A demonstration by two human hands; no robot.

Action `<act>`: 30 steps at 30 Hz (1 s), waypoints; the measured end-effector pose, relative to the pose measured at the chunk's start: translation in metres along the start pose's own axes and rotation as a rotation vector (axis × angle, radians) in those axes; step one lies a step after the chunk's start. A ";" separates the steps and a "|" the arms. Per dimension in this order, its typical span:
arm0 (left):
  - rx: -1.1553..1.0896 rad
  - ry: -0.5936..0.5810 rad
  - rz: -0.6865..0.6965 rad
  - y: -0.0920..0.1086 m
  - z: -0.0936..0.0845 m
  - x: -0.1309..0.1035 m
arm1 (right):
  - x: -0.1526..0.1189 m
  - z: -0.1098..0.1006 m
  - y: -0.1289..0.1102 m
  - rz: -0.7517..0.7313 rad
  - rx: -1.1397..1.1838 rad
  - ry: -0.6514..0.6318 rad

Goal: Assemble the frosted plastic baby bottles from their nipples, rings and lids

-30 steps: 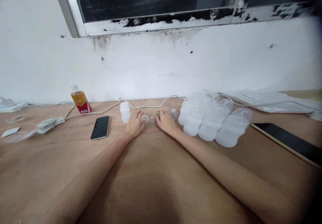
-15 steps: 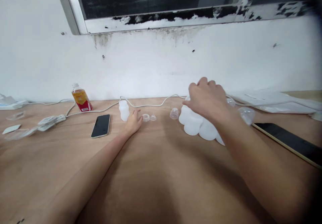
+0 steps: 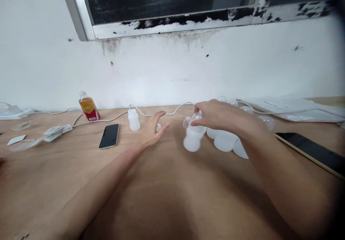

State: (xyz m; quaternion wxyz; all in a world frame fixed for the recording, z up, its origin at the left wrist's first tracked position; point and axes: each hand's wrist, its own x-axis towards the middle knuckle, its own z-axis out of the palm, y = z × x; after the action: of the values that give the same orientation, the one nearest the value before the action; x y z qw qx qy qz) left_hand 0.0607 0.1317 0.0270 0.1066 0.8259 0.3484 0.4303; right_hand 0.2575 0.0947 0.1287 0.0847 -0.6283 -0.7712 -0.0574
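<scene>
My right hand grips a translucent white baby bottle by its top and holds it tilted over the table. Right of it, partly behind my hand and forearm, more white bottles stand in a cluster. My left hand is open, thumb and fingers spread, with small clear parts partly hidden behind it. Another white bottle stands upright just left of that hand. A clear dome cap sits between the hands, behind the held bottle.
A phone and a drink bottle are on the left. Chargers and plastic pieces lie farther left. A white cable runs along the wall. At right are a tablet-like device, clear caps and a plastic bag.
My right hand has brought one bottle out of the cluster, leftward and nearer. My left hand has moved right from beside the standing bottle, and its fingers have spread.
</scene>
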 end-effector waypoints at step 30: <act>0.345 -0.346 -0.026 0.013 0.008 -0.003 | 0.020 0.032 -0.023 -0.234 0.513 -0.458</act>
State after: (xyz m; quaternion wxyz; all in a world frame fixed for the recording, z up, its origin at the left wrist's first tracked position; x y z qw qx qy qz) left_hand 0.0721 0.1212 0.0262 0.0277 0.8888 0.4037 0.2152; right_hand 0.2294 0.1157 0.1019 0.0578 -0.4905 -0.8263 0.2709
